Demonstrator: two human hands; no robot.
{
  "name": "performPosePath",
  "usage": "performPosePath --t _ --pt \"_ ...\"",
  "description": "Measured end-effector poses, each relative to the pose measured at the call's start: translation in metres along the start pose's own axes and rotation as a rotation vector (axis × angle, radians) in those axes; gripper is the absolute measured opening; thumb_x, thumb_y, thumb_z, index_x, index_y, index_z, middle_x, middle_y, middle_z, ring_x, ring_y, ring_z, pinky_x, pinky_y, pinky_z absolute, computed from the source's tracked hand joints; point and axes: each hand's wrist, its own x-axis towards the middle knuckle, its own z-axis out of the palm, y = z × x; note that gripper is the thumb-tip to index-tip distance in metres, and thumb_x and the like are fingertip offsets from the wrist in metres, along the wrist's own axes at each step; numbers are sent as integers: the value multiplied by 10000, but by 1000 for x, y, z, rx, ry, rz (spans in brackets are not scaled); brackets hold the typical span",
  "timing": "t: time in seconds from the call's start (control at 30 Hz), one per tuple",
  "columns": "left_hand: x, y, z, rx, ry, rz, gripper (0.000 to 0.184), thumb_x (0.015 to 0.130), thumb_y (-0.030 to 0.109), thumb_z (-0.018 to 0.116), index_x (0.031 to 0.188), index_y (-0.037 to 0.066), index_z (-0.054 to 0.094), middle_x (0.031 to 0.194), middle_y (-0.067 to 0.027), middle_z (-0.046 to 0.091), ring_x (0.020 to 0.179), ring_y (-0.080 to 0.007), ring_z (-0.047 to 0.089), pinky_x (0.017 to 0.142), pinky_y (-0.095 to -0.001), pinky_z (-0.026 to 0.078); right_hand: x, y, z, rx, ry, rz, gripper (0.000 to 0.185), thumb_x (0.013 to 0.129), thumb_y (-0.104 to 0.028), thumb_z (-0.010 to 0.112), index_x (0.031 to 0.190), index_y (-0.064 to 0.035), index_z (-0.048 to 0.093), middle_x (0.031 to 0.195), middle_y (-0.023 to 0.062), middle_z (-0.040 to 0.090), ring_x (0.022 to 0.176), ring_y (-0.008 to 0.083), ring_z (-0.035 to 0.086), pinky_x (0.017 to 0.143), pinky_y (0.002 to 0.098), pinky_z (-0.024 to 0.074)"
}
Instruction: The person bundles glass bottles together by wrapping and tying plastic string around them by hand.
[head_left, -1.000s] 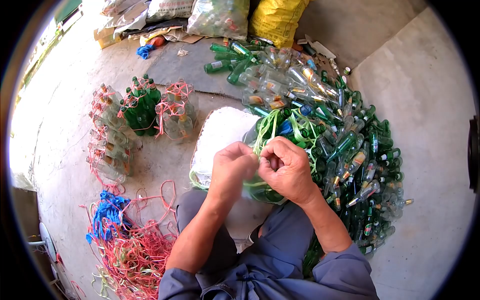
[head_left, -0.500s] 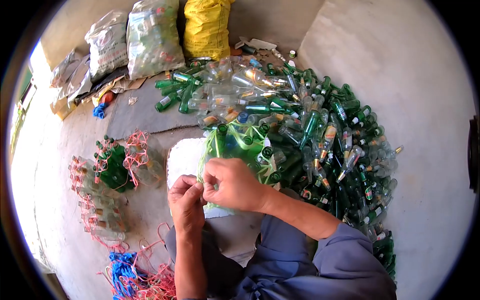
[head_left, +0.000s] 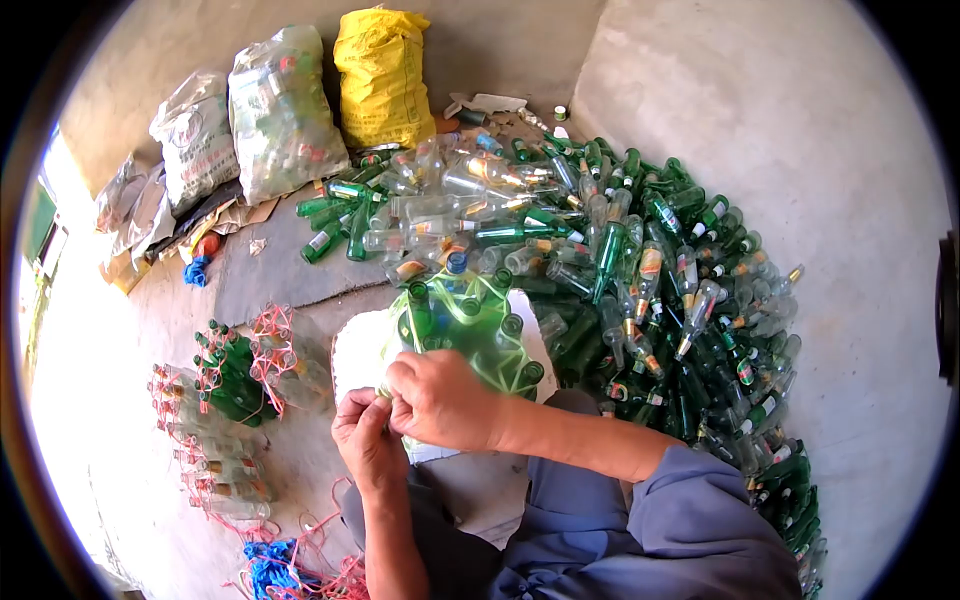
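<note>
A bundle of upright green bottles point(head_left: 420, 312) stands on a white block point(head_left: 352, 345) in front of me. Light green plastic strapping point(head_left: 478, 345) winds around and between the bottle necks, and a blue-capped bottle point(head_left: 457, 264) is among them. At the near left side of the bundle, my left hand point(head_left: 368, 435) pinches the strapping between thumb and fingers. My right hand point(head_left: 447, 402) is closed right beside it on the same strapping, its fingertips partly hidden and slightly blurred. The hands nearly touch, and the right one covers part of the bundle.
Loose green and clear bottles point(head_left: 640, 260) lie heaped behind and to the right. Bottle bundles tied with pink string point(head_left: 235, 375) stand at left, above tangled pink and blue string point(head_left: 270, 570). A yellow sack point(head_left: 382, 80) and bottle-filled clear bags point(head_left: 285, 115) line the wall.
The view has shifted slightly. The strapping, which stood in loose loops above the necks, now lies tighter around the bottles, and the necks stand closer together. Both hands keep their pinch.
</note>
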Motion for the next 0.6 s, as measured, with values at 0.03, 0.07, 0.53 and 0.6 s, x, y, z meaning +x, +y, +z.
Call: performPosePath --t 0.03,0.07,0.53,0.6 --pt "-1 0 2 3 -7 -1 23 861 -31 624 871 -10 627 795 -35 638 672 -86 574 637 -210 472 -1 4 0 -12 -16 21 180 698 -36 681 782 -39 522 726 125 560 624 334 599 557 420 488" --pt "0 1 4 7 -9 -3 24 859 -32 627 871 -11 628 797 -36 640 677 -88 579 649 -213 479 -1 7 1 -13 -30 40 182 704 -49 681 793 -40 523 739 130 562 637 329 605 569 425 491" --pt "4 7 -2 -120 -11 -101 14 864 15 607 861 26 598 751 -27 591 593 -90 479 536 -218 377 1 -2 -19 280 -85 272 142 788 8 668 915 -23 613 901 129 634 755 300 628 686 346 515" --pt "3 9 -1 -112 -18 -121 10 869 23 599 862 31 599 762 -25 597 599 -94 484 549 -219 383 1 -3 -23 326 -92 312 219 793 7 679 1004 -21 629 958 117 650 729 216 632 663 315 511"
